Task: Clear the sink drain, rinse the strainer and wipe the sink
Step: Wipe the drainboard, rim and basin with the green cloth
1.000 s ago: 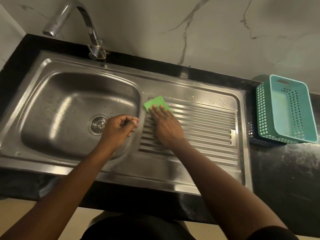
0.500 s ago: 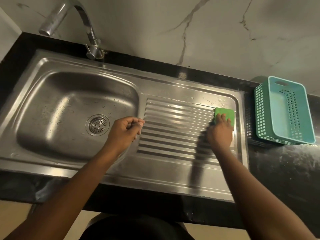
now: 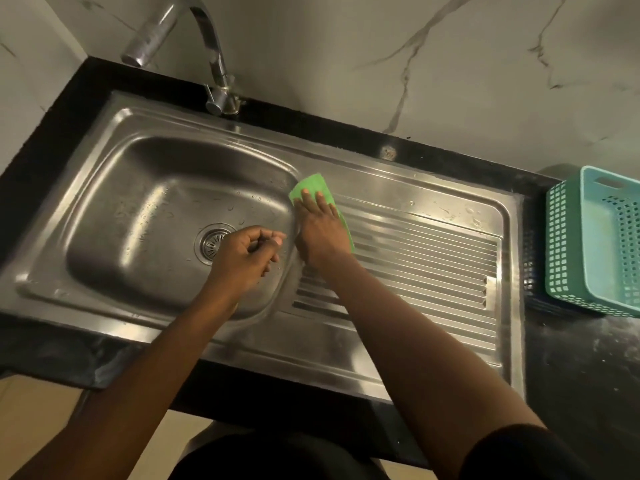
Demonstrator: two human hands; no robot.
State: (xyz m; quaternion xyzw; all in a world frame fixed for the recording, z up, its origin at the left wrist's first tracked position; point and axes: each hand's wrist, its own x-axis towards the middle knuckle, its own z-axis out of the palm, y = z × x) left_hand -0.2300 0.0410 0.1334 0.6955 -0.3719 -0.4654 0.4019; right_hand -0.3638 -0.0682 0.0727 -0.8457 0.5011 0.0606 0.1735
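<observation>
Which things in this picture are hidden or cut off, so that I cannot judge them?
Head view only:
- Round metal drain strainer: its right part is hidden behind the left hand.
- Green cleaning cloth: mostly covered by the right hand.
- Teal plastic basket: cut off by the right edge.

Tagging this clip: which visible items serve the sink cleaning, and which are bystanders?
In use: green cleaning cloth under right hand; stainless steel sink; round metal drain strainer.
Bystanders: teal plastic basket; chrome tap; black stone counter.
</observation>
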